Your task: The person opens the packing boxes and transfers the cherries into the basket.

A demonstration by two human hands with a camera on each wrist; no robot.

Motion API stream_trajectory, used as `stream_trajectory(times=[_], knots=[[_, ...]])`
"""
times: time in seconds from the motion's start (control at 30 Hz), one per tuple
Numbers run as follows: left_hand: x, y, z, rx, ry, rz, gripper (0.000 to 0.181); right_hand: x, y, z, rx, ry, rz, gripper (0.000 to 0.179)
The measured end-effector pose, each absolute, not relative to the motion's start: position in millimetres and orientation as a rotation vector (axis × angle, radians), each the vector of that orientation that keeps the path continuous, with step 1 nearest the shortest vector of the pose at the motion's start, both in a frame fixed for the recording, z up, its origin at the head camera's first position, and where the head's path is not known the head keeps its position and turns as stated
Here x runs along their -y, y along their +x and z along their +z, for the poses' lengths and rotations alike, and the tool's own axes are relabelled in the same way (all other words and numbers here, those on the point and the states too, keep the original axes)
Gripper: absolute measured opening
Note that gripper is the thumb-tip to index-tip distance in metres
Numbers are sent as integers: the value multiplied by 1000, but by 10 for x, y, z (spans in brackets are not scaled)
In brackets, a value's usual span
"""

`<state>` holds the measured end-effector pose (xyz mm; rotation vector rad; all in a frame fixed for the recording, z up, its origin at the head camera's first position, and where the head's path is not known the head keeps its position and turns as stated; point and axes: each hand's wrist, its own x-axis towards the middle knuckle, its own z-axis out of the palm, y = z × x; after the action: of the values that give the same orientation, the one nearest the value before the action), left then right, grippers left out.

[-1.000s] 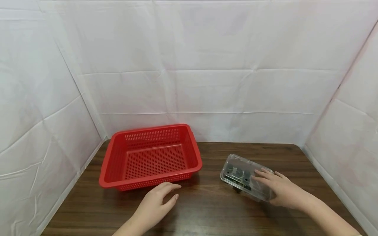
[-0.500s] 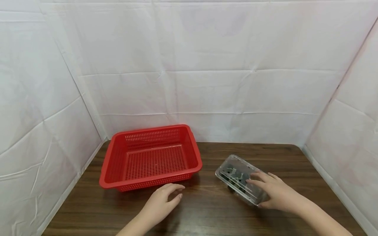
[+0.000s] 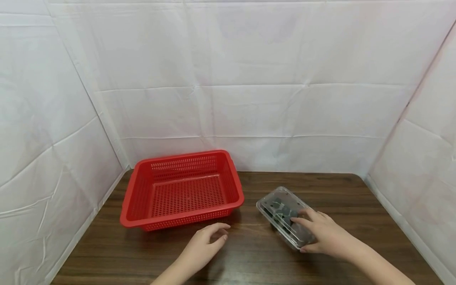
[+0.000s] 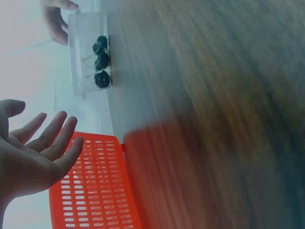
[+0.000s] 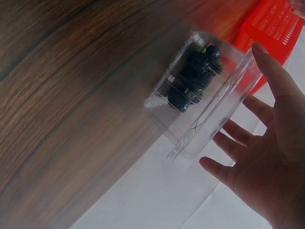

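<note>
A clear lidded plastic clamshell box point(image 3: 285, 213) sits slanted on the right half of the table. Inside it, several dark round fruits point(image 4: 101, 61) with thin pale stems lie toward one end. My right hand point(image 3: 325, 235) holds the box at its near right end, fingers over the lid and thumb at the near corner. In the right wrist view, the thumb point(image 5: 274, 71) meets the lid's edge and the little finger is spread apart. Holding nothing, my left hand point(image 3: 201, 247) hovers in front of the basket with its fingers loosely bent.
A red perforated plastic basket point(image 3: 233, 198) stands on the left side of the brown wooden table point(image 3: 249, 253), with nothing inside. White cloth walls point(image 3: 249, 118) enclose the table at the back and both sides.
The box has turned, its near right end swinging left and toward me with my right hand on it. My left hand has drifted a little right. The basket stays in place.
</note>
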<state>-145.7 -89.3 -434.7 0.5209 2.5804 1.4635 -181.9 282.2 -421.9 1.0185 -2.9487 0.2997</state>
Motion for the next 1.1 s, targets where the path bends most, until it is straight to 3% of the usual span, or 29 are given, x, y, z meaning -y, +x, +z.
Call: stream_trajectory(times=[1.1], knots=[[665,-1392,-4442,-2437,546,1533,27,-2616,-1737,-4217,2960,1097,312,75]])
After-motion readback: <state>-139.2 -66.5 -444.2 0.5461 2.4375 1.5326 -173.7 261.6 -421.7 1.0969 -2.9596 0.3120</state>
